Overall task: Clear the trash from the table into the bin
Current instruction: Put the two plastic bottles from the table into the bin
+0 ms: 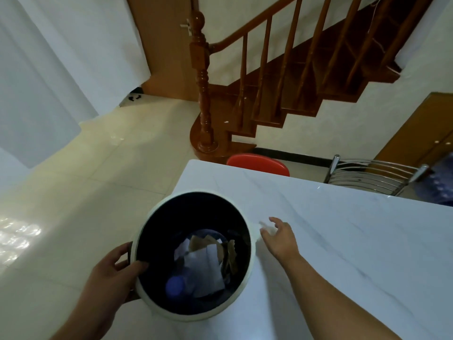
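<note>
Holding bin (249,263) of crumpled paper (206,258)

Bare tabletop (343,229) right of bin (247,261)

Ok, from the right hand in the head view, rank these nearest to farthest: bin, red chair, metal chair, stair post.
1. Bin, just left of the right hand.
2. Red chair, beyond the table's far edge.
3. Metal chair, far right; close to the red chair's distance.
4. Stair post, farthest back.

— What colours on the round plastic bin (157,212)?
— White rim, dark navy inside, holding white and brown crumpled paper (208,253) and a blue-capped bottle (175,287).
— The marble tabletop (343,229)?
— White, faintly grey-veined (a red plastic chair (257,164) behind it).
</note>
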